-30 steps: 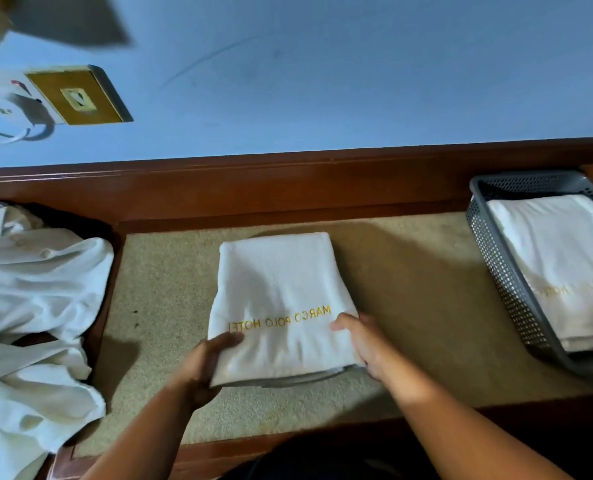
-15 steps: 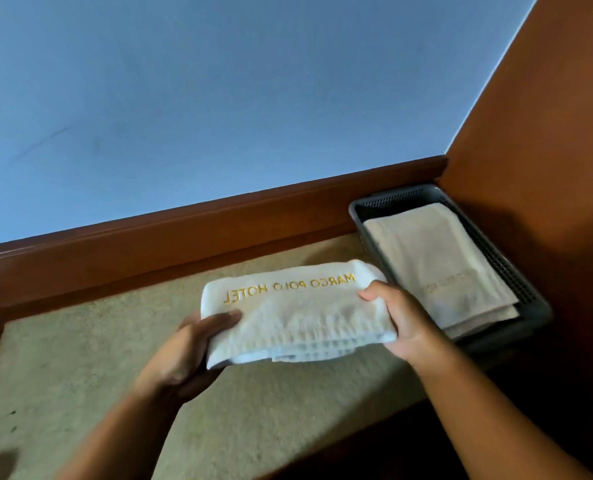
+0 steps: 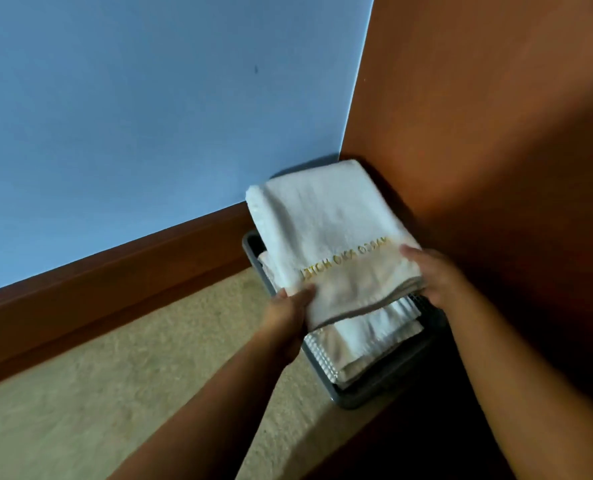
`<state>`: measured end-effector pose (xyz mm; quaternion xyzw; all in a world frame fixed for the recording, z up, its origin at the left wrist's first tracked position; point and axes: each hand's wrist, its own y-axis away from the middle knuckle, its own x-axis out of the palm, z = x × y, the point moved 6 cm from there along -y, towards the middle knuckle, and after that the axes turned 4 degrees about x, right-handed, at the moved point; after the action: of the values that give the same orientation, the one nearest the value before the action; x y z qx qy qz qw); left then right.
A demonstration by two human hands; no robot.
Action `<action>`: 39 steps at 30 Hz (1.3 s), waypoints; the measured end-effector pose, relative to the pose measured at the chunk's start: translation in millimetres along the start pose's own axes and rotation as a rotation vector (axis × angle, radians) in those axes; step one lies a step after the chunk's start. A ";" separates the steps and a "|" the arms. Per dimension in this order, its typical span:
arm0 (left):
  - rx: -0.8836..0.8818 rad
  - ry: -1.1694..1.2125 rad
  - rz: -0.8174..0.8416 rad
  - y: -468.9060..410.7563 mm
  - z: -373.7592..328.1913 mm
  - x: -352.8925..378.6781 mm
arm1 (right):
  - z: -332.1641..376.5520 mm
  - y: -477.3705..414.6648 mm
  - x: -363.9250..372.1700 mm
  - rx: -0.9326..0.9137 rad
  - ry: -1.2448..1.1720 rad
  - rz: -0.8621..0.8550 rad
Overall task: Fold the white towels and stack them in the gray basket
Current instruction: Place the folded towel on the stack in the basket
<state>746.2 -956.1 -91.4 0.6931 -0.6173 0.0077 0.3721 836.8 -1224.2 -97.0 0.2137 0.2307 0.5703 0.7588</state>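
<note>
A folded white towel (image 3: 326,230) with gold lettering hangs in the air just above the gray basket (image 3: 361,398) in the right corner. My left hand (image 3: 288,317) grips the towel's near left edge, thumb on top. Its near right edge is held by my right hand (image 3: 433,275), thumb on top. Under it, folded white towels (image 3: 364,337) lie stacked in the basket. Most of the basket is hidden by the held towel.
The basket stands on a beige carpeted ledge (image 3: 115,393) framed by a brown wooden border (image 3: 108,271). A blue wall (image 3: 149,116) rises behind, and a brown wooden panel (image 3: 496,133) closes the right side, close to the basket.
Both hands lifted the folded towel off the ledge and carried it right, turning it over the basket. The view swung right; the pile of loose towels at left left the frame.
</note>
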 end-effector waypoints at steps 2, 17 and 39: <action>-0.134 -0.087 -0.122 -15.2 58.5 -9.7 | -45.2 -11.9 -14.9 0.112 0.137 -0.100; 0.119 -1.706 0.139 -23.8 62.3 21.8 | -73.2 1.0 -16.3 -0.498 1.127 -0.432; 0.552 -1.646 0.352 67.1 36.7 -108.0 | -114.5 140.7 61.1 -0.392 1.110 -0.198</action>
<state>646.2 -881.0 -134.7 0.4389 -0.7632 -0.2875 -0.3771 675.7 -1122.0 -112.7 -0.2826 0.5021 0.5553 0.5997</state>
